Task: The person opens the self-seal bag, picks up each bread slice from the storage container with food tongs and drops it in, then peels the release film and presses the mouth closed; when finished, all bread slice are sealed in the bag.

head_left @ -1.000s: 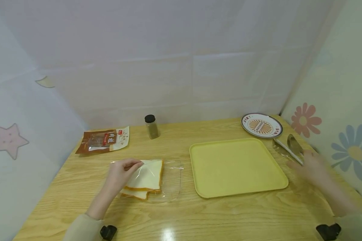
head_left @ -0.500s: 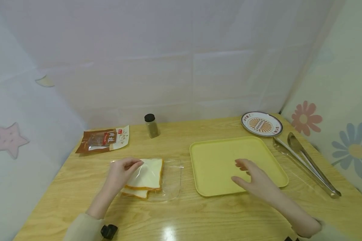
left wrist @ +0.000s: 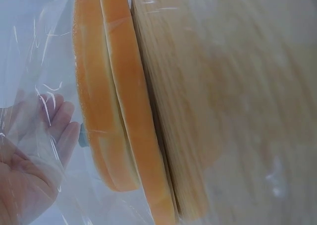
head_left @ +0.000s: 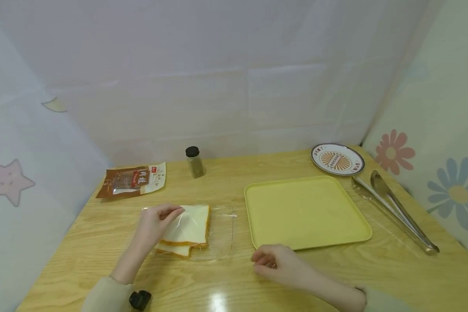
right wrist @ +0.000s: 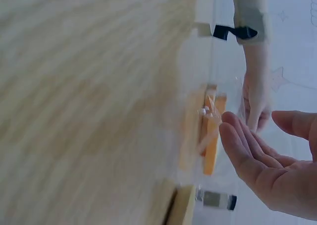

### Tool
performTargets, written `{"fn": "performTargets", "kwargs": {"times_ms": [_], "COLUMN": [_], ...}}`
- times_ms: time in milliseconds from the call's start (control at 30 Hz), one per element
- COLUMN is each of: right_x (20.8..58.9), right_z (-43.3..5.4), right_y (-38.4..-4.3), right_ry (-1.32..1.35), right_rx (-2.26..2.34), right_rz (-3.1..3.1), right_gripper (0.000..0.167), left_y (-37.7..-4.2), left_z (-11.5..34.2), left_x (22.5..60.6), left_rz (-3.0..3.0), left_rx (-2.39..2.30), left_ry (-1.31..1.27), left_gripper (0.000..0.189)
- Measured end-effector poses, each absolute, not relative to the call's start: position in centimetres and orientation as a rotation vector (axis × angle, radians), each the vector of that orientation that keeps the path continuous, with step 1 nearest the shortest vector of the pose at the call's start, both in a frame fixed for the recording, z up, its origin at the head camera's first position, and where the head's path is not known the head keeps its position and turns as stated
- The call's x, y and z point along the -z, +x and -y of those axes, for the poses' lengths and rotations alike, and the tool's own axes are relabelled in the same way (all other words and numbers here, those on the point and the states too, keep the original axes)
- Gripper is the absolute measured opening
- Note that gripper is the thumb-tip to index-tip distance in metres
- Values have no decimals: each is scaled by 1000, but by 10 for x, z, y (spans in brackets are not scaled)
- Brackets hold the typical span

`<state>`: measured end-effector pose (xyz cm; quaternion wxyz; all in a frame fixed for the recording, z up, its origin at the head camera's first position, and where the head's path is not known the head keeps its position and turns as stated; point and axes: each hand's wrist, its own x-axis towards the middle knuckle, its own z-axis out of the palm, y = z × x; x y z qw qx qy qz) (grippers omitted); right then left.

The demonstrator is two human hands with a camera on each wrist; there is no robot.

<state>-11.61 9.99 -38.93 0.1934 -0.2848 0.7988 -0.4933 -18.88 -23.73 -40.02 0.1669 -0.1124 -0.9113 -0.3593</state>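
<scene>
Two slices of white bread [head_left: 191, 227] with orange-brown crusts lie stacked, slightly askew, inside a clear plastic bag [head_left: 222, 236] on the table. My left hand [head_left: 156, 223] pinches the film of the bag near the upper left of the bread, thumb and fingertips together. In the left wrist view the crust edges of the bread [left wrist: 131, 96] fill the middle, and the left hand [left wrist: 32, 160] shows through the film. My right hand [head_left: 281, 265] hovers at the tray's near left corner, fingers loosely bent, holding nothing. The right wrist view shows thumb and fingers of that hand [right wrist: 277, 170] apart.
A yellow tray [head_left: 304, 212] sits right of the bread. Metal tongs [head_left: 398, 212] lie beyond its right side, below a patterned plate [head_left: 337, 159]. A black-capped spice jar [head_left: 195, 164] and a brown food packet [head_left: 130, 181] stand toward the back.
My right hand has let go of the tongs at the right and moved left across the tray to its near left corner. The left hand keeps its pinch on the bag.
</scene>
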Motion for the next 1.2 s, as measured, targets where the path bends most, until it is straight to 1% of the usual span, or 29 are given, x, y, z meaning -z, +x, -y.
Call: {"fn": "performTargets", "kwargs": {"times_ms": [100, 267, 400, 600, 800, 1000, 1200], "right_x": [397, 405, 405, 409, 413, 414, 417], "right_z": [-83, -59, -46, -26, -4, 14, 18], "right_y": [-108, -95, -90, -87, -99, -113, -131], "right_ry": [-738, -584, -396, -146, -48, 19, 63], "right_rx": [1484, 1620, 1685, 1822, 1886, 1940, 1968], "right_rz": [-2051, -1859, -1687, -1461, -1338, -1398, -1459], "right_gripper": [25, 23, 26, 34, 43, 40, 45], "left_y": [-189, -189, -189, -190, -189, -190, -191], "left_z": [238, 237, 236, 236, 238, 237, 237], "left_x": [400, 399, 399, 399, 399, 397, 397], "left_rz": [2598, 2609, 2610, 2599, 2608, 2599, 2567], "left_rx": [1023, 1029, 1029, 1041, 1069, 1078, 1082], "left_ry": [-314, -315, -319, -326, -302, -284, -248], "left_gripper": [13, 15, 15, 14, 15, 18, 20]}}
